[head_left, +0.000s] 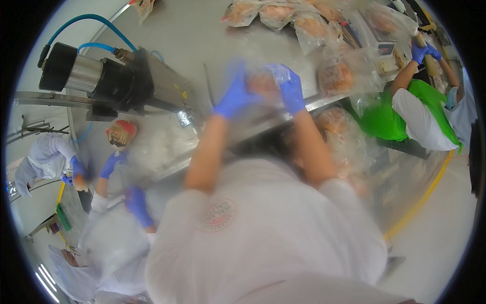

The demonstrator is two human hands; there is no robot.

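Note:
Between my gloved hands, above the metal table, is a clear plastic bag [262,83] with a pinkish-orange lump in it that looks like meat. My left hand [235,95], in a blue glove and blurred by motion, holds the bag's left side with the thumb toward me. Closed on the gathered plastic at its right side is my right hand [290,88], also blue-gloved. Just right of it, a larger filled bag [336,78] lies by the table's edge.
A black and steel machine [121,81] with blue hoses stands at the left. Several filled bags [276,15] lie at the far side. Below the table edge are more bags [334,121]. Co-workers in white [111,248] are at the left; one in a green apron [420,111] is at the right.

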